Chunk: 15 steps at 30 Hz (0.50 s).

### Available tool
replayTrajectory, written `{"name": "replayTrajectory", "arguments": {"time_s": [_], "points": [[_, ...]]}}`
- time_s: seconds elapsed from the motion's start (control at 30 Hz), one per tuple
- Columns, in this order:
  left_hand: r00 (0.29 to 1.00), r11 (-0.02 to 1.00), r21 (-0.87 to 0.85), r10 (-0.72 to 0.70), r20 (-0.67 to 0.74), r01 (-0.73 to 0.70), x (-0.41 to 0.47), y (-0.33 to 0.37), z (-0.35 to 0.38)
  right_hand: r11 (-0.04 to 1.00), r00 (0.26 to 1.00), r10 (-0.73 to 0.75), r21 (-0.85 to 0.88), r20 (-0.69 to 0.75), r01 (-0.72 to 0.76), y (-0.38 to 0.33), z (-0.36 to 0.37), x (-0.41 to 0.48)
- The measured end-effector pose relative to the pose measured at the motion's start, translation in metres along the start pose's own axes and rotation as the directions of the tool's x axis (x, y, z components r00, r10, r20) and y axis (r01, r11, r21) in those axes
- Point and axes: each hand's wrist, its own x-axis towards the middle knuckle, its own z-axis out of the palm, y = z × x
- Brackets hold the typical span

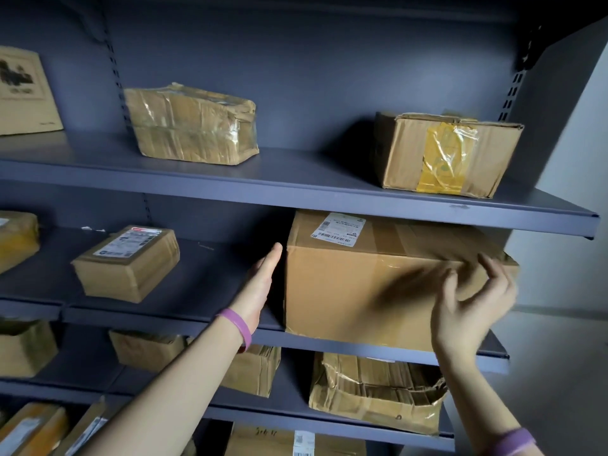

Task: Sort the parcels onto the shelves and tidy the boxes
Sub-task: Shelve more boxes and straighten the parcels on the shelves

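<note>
Facing outward, box [355, 284] lengthwise along shelf [329, 347]

You won't find a word here that can truly be read. The big carton [358, 284] just right of your left hand's [260, 284] fingertips carries a white shipping label [339, 230] on its top, up and right of those fingertips, with a barcode and small print too fine to make out. Left of those fingertips, the small parcel [126, 263] bears a white label [131, 241] with a red strip, its print blurred. Far up and left, a carton [26, 93] shows a dark printed mark, unreadable. Well below your fingers, the lowest box [292, 441] has faint handwriting and a barcode label, neither legible.
</note>
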Motion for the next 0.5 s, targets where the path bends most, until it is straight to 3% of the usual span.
{"name": "replayTrajectory", "arguments": {"time_s": [0.1,0.27,0.5], "points": [[0.999,1.0,0.011,0.011,-0.04,-0.011,-0.012,0.0,-0.035,0.99,0.985,-0.048,0.135,0.168,0.025,-0.04,0.023,-0.036],[0.991,0.999,-0.007,0.047,-0.124,-0.049,-0.051,0.007,-0.124,0.943,0.899,-0.001,0.3,0.439,-0.146,-0.113,0.073,-0.109],[0.936,0.998,-0.031,0.04,-0.35,-0.054,-0.109,0.013,-0.294,0.843,0.66,-0.039,0.379,0.75,-0.381,-0.237,0.149,-0.242]]}}
